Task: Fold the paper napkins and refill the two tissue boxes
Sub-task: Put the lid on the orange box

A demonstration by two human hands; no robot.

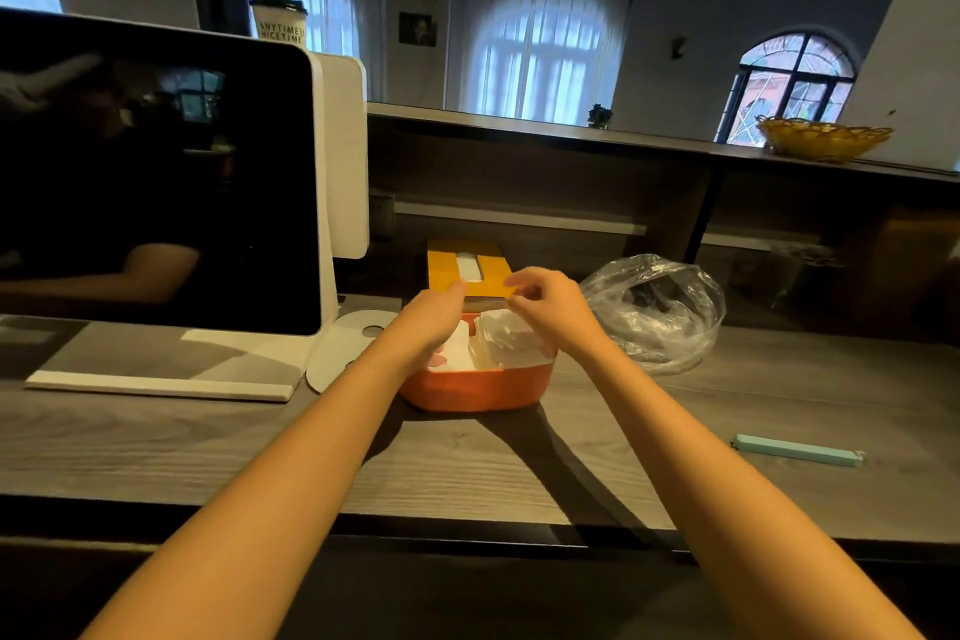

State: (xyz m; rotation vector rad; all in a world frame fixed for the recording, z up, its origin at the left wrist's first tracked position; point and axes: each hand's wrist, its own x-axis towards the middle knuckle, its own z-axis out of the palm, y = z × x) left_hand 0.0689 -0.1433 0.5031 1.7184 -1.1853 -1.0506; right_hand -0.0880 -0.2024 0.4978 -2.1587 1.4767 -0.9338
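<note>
Pinching at the top of the white napkins (506, 335), the right hand (550, 309) has its thumb and forefinger curled together just above the stack, though whether paper is actually caught between them is hard to tell. The left hand (434, 320) reaches in from the other side with fingers fairly straight, its tips pointing past the far rim of the orange tissue box (475, 387); what they touch cannot be told. That orange box, open at the top, is the landmark: it sits on the grey wooden counter (701, 400) and holds the napkins, one bunch standing under the right hand and a smaller white fold beside the left wrist. Directly behind the orange box stands the second box, a yellow tissue box (467, 268) with a white slot in its top, making two boxes in all. To the right of the orange box lies one crumpled clear plastic bag (657, 309), and farther right and nearer the person, one pale green clip (800, 451). Left of the orange box stands one white-framed screen (156, 182), dark, on its base. Beyond, on the raised shelf to the far right, rests one yellow basket (823, 138).
</note>
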